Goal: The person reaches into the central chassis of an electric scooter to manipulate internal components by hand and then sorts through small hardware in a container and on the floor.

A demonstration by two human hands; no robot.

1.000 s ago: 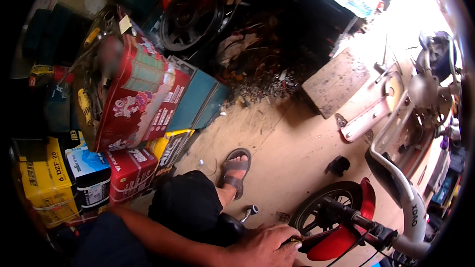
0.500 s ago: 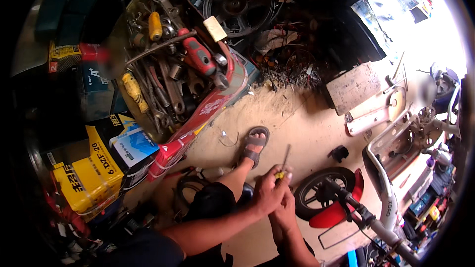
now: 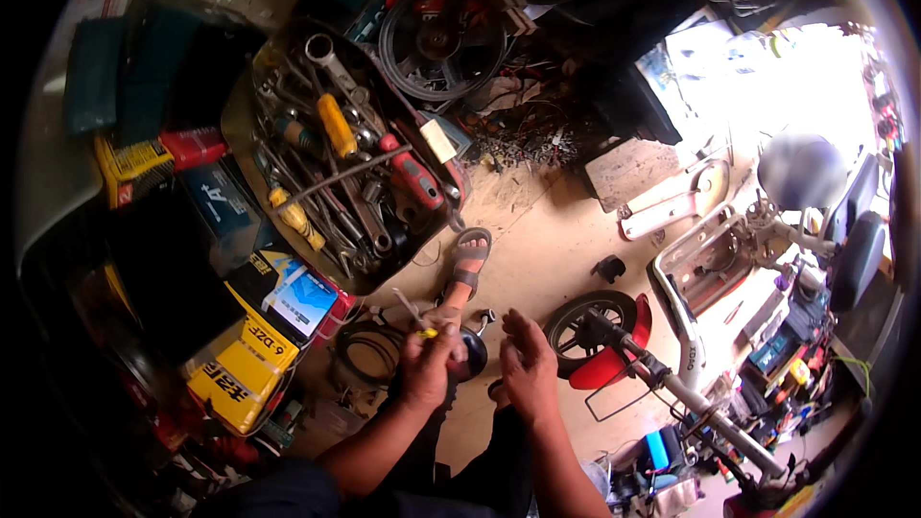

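Observation:
My left hand (image 3: 427, 364) is closed around a small screwdriver (image 3: 426, 333). Its yellow grip shows above the fingers, and the thin shaft points up and to the left. My right hand (image 3: 528, 364) is held a short way to the right, fingers loosely extended, with nothing visible in it. Beyond my left hand, a metal tool bin (image 3: 374, 286) holds wrenches, a yellow-handled tool (image 3: 336, 125) and a red-and-grey-handled tool (image 3: 415, 177). My sandalled foot (image 3: 468, 264) rests on the floor just below the bin.
On the left are yellow battery boxes (image 3: 245, 364) and a blue-and-white box (image 3: 301, 299). A wheel rim (image 3: 441, 43) lies at the back. To the right are a small wheel (image 3: 587, 334) with a red fender (image 3: 604, 371), handlebars (image 3: 705, 408), a wooden block (image 3: 633, 171) and scattered parts.
My hands have come apart: the left moved left with the screwdriver, while the right stayed near the middle, slightly higher. The whole view has shifted, bringing more of the right side in.

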